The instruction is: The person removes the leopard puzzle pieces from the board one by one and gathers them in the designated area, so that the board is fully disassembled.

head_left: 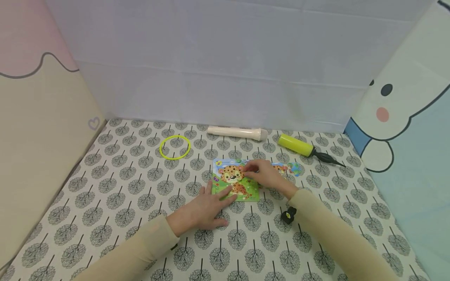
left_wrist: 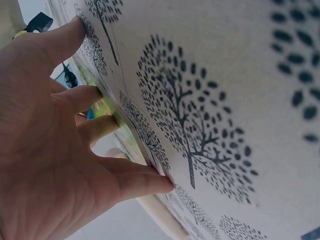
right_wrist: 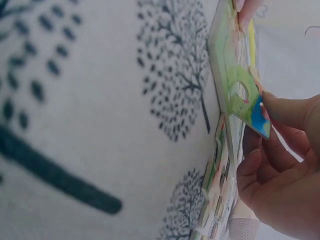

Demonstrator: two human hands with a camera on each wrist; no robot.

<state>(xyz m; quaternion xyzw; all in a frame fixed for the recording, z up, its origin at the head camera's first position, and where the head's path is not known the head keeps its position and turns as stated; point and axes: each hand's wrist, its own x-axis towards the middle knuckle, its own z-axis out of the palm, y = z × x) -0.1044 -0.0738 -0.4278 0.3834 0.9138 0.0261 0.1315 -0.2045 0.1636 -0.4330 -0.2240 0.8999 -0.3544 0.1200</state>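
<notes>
1. Green, blue and orange print over a flat, squarish leopard puzzle (head_left: pixel 219 192), lying mid-table between both hands; surface slightly glossy, edges straight and pale in side view.
2. Spread wide over the lower left of the puzzle: left hand (head_left: pixel 211 208), with straight fingers, two tips on the printed face, thumb angled apart over the cloth.
3. Pinching, with thumb against curled fingers: right hand (head_left: pixel 267 173), above the right half of the puzzle, at the leopard's cheek.
4. In that pinch, per the right wrist view: stiff, thin puzzle piece (right_wrist: pixel 257 117), green and blue, with a pointed corner and a rounded cut-out; cannot tell whether fully free of its neighbours.
5. Just right of the puzzle, partly hidden by the right hand: more loose pieces (head_left: pixel 295 169), wavy-edged, with rounded tabs.
6. Beneath everything: off-white tablecloth (head_left: pixel 140 191), matte, printed with dark, leaf-dotted trees.
7. Farther back, left to right: thin yellow ring (head_left: pixel 160 148); smooth cream tube (head_left: pixel 233 132) with a greyish, wider end; yellow-green cylindrical pump (head_left: pixel 295 145) with a tapered black nozzle (head_left: pixel 325 157).
8. Behind: creased, pale sheet (head_left: pixel 225 78).
</notes>
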